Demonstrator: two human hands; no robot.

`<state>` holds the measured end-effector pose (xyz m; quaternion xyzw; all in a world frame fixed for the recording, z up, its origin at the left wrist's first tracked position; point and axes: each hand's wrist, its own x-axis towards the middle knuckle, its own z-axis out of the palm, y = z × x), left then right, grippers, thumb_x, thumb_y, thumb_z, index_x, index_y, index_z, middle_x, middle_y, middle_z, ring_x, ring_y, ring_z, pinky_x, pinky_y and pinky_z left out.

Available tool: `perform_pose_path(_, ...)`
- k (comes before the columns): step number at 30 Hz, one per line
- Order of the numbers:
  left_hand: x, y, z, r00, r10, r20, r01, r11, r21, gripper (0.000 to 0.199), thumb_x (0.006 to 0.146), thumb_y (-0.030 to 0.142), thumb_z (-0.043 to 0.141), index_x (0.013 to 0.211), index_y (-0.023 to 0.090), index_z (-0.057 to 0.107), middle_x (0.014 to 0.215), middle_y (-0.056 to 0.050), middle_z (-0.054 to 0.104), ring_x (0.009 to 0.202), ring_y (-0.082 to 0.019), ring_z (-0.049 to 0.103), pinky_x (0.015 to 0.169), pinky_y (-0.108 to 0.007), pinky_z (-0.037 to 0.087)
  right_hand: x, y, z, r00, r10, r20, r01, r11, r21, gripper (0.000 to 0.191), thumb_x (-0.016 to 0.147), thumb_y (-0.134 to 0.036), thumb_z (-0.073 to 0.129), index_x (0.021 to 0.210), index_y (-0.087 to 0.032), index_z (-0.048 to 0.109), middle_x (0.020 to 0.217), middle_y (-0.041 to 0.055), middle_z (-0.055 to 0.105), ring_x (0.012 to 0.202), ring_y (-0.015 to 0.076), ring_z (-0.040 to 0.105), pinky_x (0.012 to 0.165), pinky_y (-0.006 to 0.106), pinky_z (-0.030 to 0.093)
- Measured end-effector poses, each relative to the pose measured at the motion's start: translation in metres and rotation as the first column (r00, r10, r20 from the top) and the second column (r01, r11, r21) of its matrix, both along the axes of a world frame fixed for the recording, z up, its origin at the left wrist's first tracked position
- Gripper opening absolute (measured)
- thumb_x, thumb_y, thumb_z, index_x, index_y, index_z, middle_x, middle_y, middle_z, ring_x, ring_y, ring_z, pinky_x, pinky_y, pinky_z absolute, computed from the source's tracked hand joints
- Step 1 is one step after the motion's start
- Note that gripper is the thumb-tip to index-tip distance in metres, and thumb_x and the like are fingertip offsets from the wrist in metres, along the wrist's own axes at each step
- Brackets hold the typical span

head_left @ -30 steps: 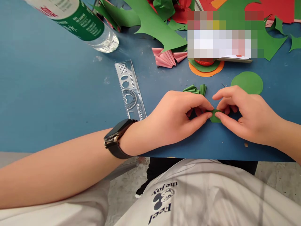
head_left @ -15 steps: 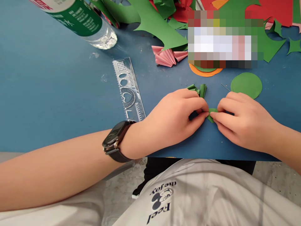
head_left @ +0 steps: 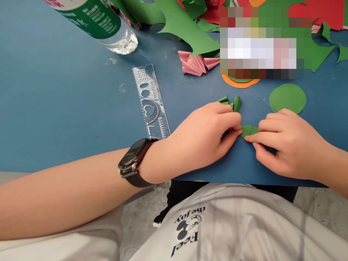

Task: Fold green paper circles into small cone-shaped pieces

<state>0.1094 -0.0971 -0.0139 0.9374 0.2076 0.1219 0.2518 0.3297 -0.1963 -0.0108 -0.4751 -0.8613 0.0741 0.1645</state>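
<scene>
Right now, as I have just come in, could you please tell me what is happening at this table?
A person is working on a small piece of green paper. The left hand pinches one end, and the right hand has a fingertip on it. Just beyond are green rolls and green circles. Pink folds lie farther off, with a ruler and a bottle to the left.
</scene>
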Motion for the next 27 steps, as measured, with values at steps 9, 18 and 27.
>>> perform_pose_path(9,-0.002,0.001,-0.009,0.983,-0.13,0.131,0.122,0.99,0.067,0.034,0.105,0.01,0.048,0.113,0.017,0.08,0.099,-0.008,0.067,0.084,-0.019,0.062,0.075,-0.031,0.051,0.003,0.005,0.001,0.997,-0.023,0.079,0.007,0.98,0.198,0.029,0.101,-0.015,0.056,0.084,-0.017,0.079,0.065,0.0015,0.059,0.063,0.0209,0.051,0.061,0.041,0.038)
perform_pose_path(18,-0.012,-0.005,0.002,0.958,-0.287,-0.008,0.27,0.89,0.368,0.025,0.106,0.02,0.056,0.116,0.013,0.079,0.119,-0.009,0.079,0.111,-0.031,0.066,0.093,-0.043,0.057,0.002,0.004,0.004,0.984,0.148,0.096,-0.159,0.98,0.119,0.033,0.094,-0.015,0.062,0.062,-0.022,0.061,0.059,-0.0009,0.049,0.062,0.0182,0.037,0.06,0.039,0.032)
perform_pose_path(27,-0.015,-0.007,0.005,0.984,-0.181,0.0,0.174,0.948,0.267,0.024,0.107,0.025,0.06,0.108,0.017,0.083,0.122,0.001,0.084,0.089,-0.024,0.067,0.074,-0.041,0.052,0.004,0.006,0.002,0.982,0.172,0.074,-0.179,0.979,0.101,0.035,0.095,-0.017,0.059,0.061,-0.022,0.057,0.057,-0.0026,0.049,0.061,0.0162,0.034,0.068,0.038,0.038)
